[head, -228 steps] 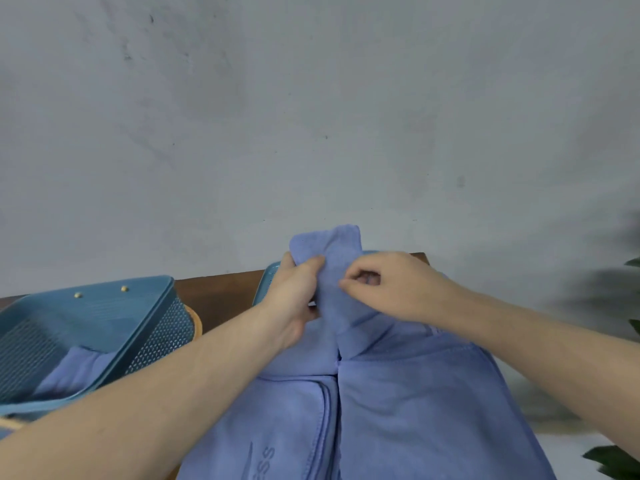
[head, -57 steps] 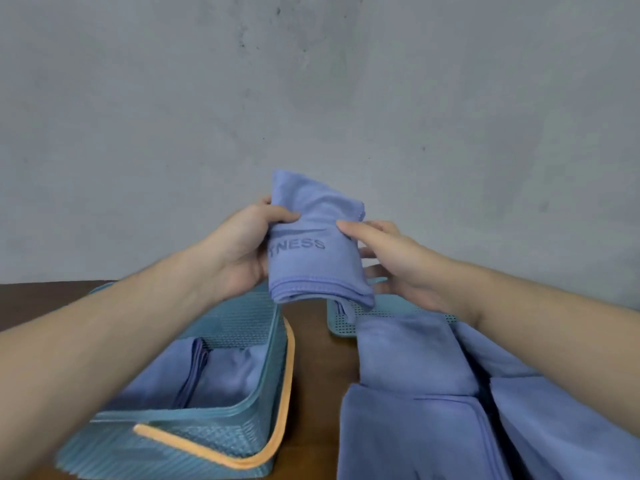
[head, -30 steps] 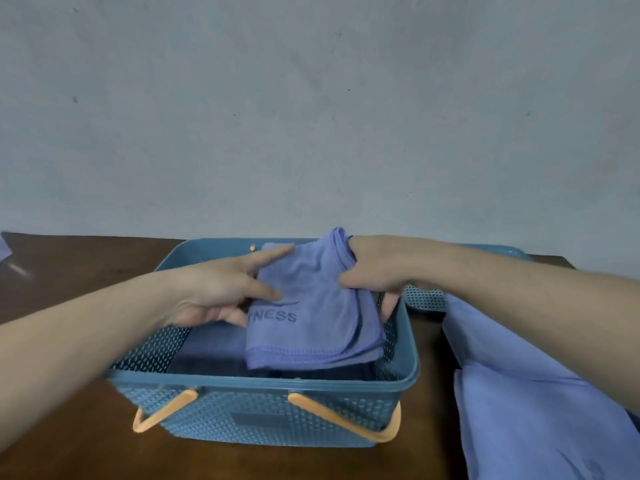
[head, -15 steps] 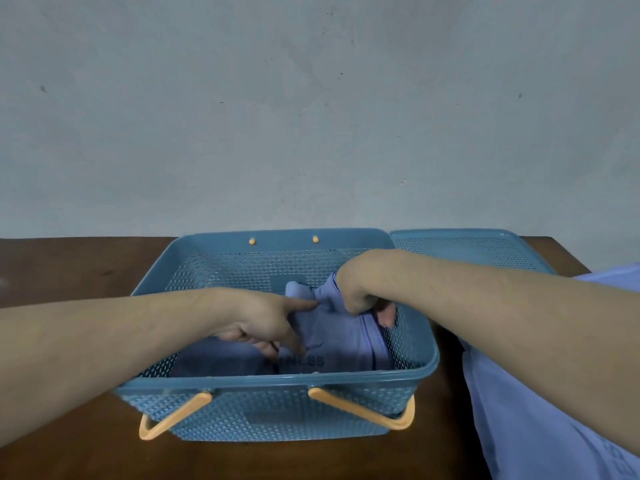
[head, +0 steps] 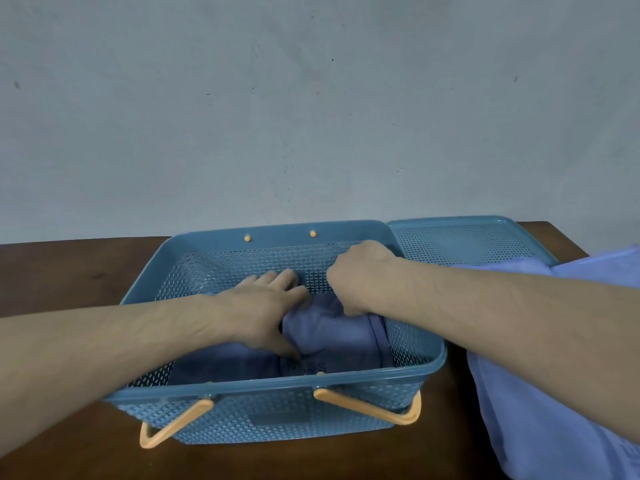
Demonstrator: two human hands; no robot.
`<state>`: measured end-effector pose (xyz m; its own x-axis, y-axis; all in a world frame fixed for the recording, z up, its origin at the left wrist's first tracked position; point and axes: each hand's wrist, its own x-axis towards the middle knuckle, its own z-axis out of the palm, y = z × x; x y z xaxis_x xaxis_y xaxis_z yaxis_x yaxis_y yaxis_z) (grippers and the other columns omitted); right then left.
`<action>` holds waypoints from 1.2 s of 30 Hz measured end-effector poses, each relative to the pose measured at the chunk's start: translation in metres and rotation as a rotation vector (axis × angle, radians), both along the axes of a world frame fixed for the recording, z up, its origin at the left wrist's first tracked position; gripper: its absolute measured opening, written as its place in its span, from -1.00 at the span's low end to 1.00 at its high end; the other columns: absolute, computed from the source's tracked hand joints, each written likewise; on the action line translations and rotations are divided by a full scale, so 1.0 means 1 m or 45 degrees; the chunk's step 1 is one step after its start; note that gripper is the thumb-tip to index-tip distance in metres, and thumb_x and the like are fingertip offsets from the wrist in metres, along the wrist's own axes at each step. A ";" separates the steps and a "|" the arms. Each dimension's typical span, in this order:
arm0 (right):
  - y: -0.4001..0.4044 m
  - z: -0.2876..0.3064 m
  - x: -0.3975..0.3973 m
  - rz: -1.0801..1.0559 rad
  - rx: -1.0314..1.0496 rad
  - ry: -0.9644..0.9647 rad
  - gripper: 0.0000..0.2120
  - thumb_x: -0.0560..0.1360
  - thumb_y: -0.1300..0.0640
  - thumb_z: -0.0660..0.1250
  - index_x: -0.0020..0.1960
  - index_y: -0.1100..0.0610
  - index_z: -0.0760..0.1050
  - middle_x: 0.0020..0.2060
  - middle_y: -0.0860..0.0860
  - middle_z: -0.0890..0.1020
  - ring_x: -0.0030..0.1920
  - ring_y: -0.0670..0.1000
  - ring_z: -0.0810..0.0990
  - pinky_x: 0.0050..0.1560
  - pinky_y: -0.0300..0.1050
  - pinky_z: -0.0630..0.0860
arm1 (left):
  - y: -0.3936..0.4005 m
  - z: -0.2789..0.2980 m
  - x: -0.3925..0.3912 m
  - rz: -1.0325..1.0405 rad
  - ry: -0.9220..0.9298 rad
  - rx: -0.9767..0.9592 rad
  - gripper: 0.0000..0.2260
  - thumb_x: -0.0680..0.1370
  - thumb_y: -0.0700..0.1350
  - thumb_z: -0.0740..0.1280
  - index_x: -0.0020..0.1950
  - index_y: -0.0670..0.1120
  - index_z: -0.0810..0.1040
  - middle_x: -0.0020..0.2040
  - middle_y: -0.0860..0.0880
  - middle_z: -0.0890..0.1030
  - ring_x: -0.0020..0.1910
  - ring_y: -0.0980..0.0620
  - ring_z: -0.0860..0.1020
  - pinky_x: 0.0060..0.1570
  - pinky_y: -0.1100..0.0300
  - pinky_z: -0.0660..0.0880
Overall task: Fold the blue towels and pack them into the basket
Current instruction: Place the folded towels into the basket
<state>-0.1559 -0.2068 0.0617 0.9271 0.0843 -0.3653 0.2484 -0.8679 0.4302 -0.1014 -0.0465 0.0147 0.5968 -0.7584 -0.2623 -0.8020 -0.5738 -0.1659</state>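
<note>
**Folded towel pressed down into the basket**

Both hands are inside the basket [head: 408, 372] on the worktop [head: 69, 271]. The left hand [head: 263, 313] lies with fingers fairly straight, touching the folded towel [head: 332, 337] at the basket's right end. The right hand [head: 356, 275] has its fingers curled down onto the towel's far edge; whether that grip pinches cloth or only pushes, I cannot tell. Another towel [head: 221, 362] lies beside it, to the left. Unfolded towels [head: 554, 375] wait on the right, over part of the lid [head: 460, 237].

Risk, as I judge it: pulling the hands out fast could drag the top layer and open the fold; pressing off-centre could bunch it against the mesh wall.

Half a second ago the towel sat higher and the left hand pointed at it; now it lies lower and flatter.
</note>
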 end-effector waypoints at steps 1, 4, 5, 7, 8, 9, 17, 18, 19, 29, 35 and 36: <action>-0.001 0.001 0.000 0.048 0.011 0.031 -0.83 0.55 -0.03 0.35 0.10 0.00 0.49 0.11 0.02 0.61 0.09 0.13 0.58 -0.08 -0.06 0.42 | 0.001 -0.001 0.002 -0.036 -0.012 0.041 -0.34 0.35 0.43 0.40 0.26 0.06 0.37 0.27 0.02 0.35 0.28 -0.05 0.39 0.26 0.03 0.38; -0.005 -0.006 0.004 0.030 0.088 0.363 -0.59 0.48 -0.15 0.41 0.25 -0.01 0.46 0.04 -0.03 0.56 0.01 0.12 0.53 -0.04 -0.02 0.47 | 0.001 -0.004 0.004 -0.059 0.036 0.169 -0.30 0.37 0.50 0.32 0.33 0.08 0.38 0.28 0.04 0.40 0.31 -0.03 0.40 0.32 0.02 0.35; -0.006 -0.009 0.005 0.017 0.068 0.474 -0.49 0.48 -0.16 0.41 0.37 -0.03 0.42 0.12 -0.02 0.56 0.08 0.13 0.54 0.06 0.02 0.49 | 0.000 -0.005 0.003 -0.077 0.014 0.205 -0.28 0.37 0.52 0.29 0.35 0.08 0.37 0.29 0.05 0.40 0.31 -0.03 0.40 0.33 0.02 0.34; -0.008 -0.018 0.006 -0.012 0.013 0.593 -0.37 0.51 -0.17 0.37 0.52 -0.06 0.30 0.32 0.03 0.52 0.25 0.17 0.52 0.19 0.07 0.47 | -0.005 -0.008 0.000 -0.109 -0.039 0.246 -0.27 0.38 0.53 0.25 0.36 0.07 0.37 0.28 0.04 0.41 0.30 -0.02 0.41 0.33 0.03 0.33; -0.009 -0.021 0.007 -0.022 0.013 0.616 -0.36 0.53 -0.18 0.34 0.54 -0.05 0.27 0.37 0.05 0.49 0.29 0.18 0.50 0.22 0.08 0.45 | -0.007 -0.007 -0.001 -0.115 -0.046 0.254 -0.27 0.39 0.52 0.25 0.36 0.05 0.37 0.29 0.03 0.42 0.30 -0.03 0.42 0.33 0.03 0.33; -0.009 -0.022 0.008 -0.021 0.022 0.621 -0.37 0.54 -0.20 0.32 0.54 -0.03 0.29 0.39 0.06 0.48 0.31 0.19 0.50 0.26 0.09 0.45 | -0.010 -0.005 -0.003 -0.113 -0.039 0.268 -0.28 0.41 0.51 0.26 0.36 0.04 0.37 0.30 0.02 0.42 0.31 -0.04 0.42 0.34 0.02 0.34; -0.038 0.017 -0.017 0.340 0.430 0.027 -0.64 0.59 -0.11 0.24 0.36 -0.15 0.50 0.21 -0.04 0.63 0.20 0.08 0.55 0.08 -0.08 0.44 | -0.035 0.045 -0.001 0.105 0.398 0.071 -0.66 0.58 0.20 0.31 0.25 0.04 0.51 0.12 0.06 0.57 0.04 0.03 0.51 0.09 0.17 0.45; -0.047 0.022 -0.020 0.388 0.478 -0.074 -0.66 0.58 -0.11 0.25 0.34 -0.16 0.52 0.20 -0.06 0.64 0.23 0.06 0.55 0.15 -0.05 0.47 | -0.039 0.053 -0.002 0.104 0.391 0.027 -0.74 0.59 0.19 0.30 0.15 0.05 0.52 0.05 0.07 0.58 -0.02 0.05 0.51 0.04 0.18 0.45; -0.057 0.027 -0.023 0.409 0.523 -0.151 -0.67 0.57 -0.10 0.26 0.31 -0.15 0.54 0.21 -0.07 0.64 0.26 0.05 0.54 0.23 -0.01 0.47 | -0.042 0.060 -0.002 0.107 0.382 -0.027 -0.79 0.59 0.19 0.30 0.04 0.07 0.52 -0.02 0.09 0.59 -0.07 0.07 0.51 0.01 0.18 0.45; -0.194 0.050 -0.083 0.073 0.777 -0.226 -0.80 0.58 -0.01 0.34 0.20 -0.11 0.60 0.08 -0.17 0.64 0.08 -0.09 0.59 0.19 -0.11 0.49 | -0.111 0.118 -0.032 0.283 0.379 -0.636 -0.66 0.56 0.17 0.38 -0.24 -0.05 0.48 -0.42 0.13 0.44 -0.42 0.15 0.36 -0.24 0.17 0.35; -0.256 0.025 -0.109 -0.039 0.789 -0.082 -0.81 0.56 -0.05 0.34 0.16 -0.20 0.58 -0.07 -0.26 0.62 -0.07 -0.21 0.56 0.11 -0.21 0.50 | -0.181 0.113 -0.070 0.098 0.284 -0.685 -0.77 0.56 0.07 0.42 -0.22 0.00 0.50 -0.34 0.10 0.48 -0.40 0.19 0.38 -0.29 0.29 0.36; -0.264 0.020 -0.111 -0.037 0.789 -0.056 -0.80 0.56 -0.06 0.34 0.17 -0.21 0.57 -0.10 -0.27 0.60 -0.09 -0.25 0.54 0.11 -0.22 0.49 | -0.193 0.109 -0.078 0.069 0.286 -0.682 -0.80 0.55 0.04 0.43 -0.20 0.01 0.52 -0.33 0.10 0.49 -0.39 0.19 0.40 -0.29 0.30 0.36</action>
